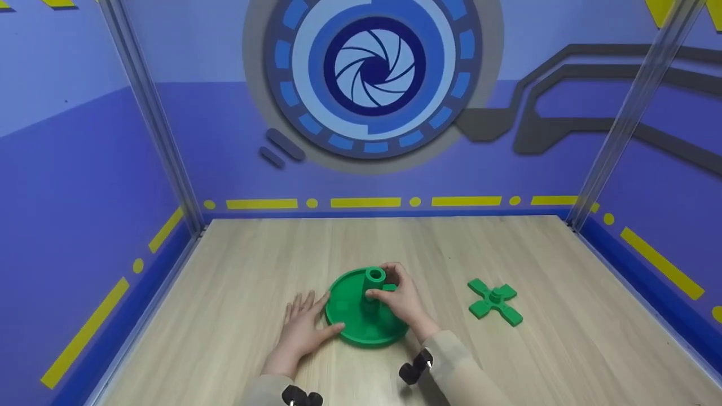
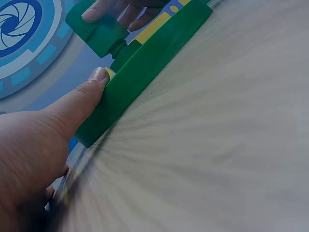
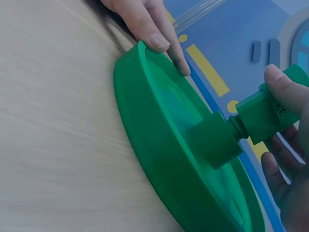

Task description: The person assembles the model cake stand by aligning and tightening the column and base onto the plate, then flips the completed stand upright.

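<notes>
Green, the round dish point(image 1: 347, 316) lies on the pale wood-grain desk point(image 1: 254, 254); the left hand point(image 1: 303, 331), fingers extended, touches its rim. The right hand's point(image 1: 403, 299) grip is narrow, pinching a tubular piece point(image 3: 256, 118) whose threaded neck point(image 3: 239, 126) meets the dish's central post point(image 3: 216, 140). Small characters point(image 3: 281, 110) on the tube are too blurred to read. A four-armed cross point(image 1: 496, 300) lies apart, rightward.

green rimmed dish point(image 1: 348, 309) — flat | green hollow post point(image 1: 373, 286) — upright over dish's middle

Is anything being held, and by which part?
The right hand grips the green tube by its sides; the left hand only touches the dish rim.
</notes>
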{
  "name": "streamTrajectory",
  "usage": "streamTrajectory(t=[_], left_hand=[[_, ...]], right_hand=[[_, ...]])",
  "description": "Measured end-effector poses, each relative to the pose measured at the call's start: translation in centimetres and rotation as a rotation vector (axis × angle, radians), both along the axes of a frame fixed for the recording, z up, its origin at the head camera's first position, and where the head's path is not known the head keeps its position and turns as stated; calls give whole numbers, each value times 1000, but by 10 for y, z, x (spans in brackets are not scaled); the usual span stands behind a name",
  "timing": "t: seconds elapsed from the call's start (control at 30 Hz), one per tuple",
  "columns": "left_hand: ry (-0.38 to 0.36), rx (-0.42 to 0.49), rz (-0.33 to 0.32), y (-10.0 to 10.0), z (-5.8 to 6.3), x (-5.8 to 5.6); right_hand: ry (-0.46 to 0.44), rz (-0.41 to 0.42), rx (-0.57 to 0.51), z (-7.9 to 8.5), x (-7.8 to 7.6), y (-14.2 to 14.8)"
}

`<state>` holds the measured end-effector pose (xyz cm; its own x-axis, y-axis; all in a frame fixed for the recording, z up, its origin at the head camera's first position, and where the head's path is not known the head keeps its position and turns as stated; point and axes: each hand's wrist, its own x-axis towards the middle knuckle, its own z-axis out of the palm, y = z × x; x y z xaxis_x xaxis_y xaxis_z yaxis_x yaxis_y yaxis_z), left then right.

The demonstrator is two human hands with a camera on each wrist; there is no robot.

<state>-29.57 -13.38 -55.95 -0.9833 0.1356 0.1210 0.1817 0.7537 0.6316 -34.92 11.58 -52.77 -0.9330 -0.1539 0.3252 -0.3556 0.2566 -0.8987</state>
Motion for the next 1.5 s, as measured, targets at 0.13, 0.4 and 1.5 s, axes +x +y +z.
streamTrajectory(t=[0.13,0.4,1.5], left_hand=[[8,-9,-1,-1,0,-1],[7,-3,4,-1,0,-1],[-1,6,0,-1,-1,1]], right_hand=[[-11,26,20,1,1,5],[-28,161,39,5,0,17],[-35,4,16,2,0,-4]])
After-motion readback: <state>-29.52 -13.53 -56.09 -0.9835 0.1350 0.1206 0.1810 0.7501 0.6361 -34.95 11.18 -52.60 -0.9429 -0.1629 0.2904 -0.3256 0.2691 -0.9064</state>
